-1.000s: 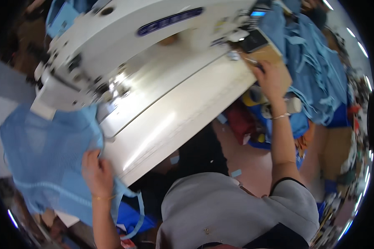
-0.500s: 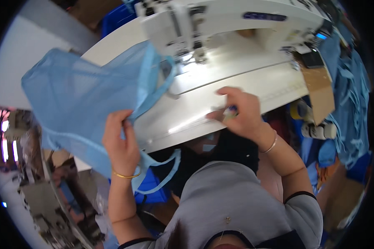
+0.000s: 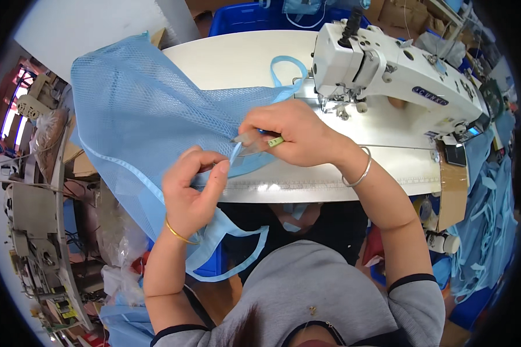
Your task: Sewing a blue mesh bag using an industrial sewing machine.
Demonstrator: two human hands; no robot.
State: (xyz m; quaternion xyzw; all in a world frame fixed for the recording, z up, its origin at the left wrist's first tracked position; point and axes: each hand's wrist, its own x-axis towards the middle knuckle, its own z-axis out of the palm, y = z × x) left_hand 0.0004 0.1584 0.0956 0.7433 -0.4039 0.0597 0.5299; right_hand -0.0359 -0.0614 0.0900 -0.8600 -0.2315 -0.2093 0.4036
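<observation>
My left hand (image 3: 192, 188) pinches the light blue binding strap at the edge of a blue mesh bag (image 3: 150, 115), which is spread over the left side of the white sewing table (image 3: 237, 61). My right hand (image 3: 289, 133) holds small thread snips (image 3: 255, 140), their blades at the strap just above my left fingers. A loose loop of blue strap (image 3: 226, 254) hangs down below the table edge over my lap. The white sewing machine (image 3: 388, 66) stands to the right of both hands.
A blue plastic crate (image 3: 249, 17) sits behind the table. Heaps of blue fabric (image 3: 486, 202) lie at the right. A cardboard-covered panel (image 3: 454, 185) is at the table's right end. Machinery and plastic bags (image 3: 40, 231) crowd the left floor.
The mesh bag has been pulled across the table in front of me. My right hand came back from the far right with the snips and met my left hand at the strap.
</observation>
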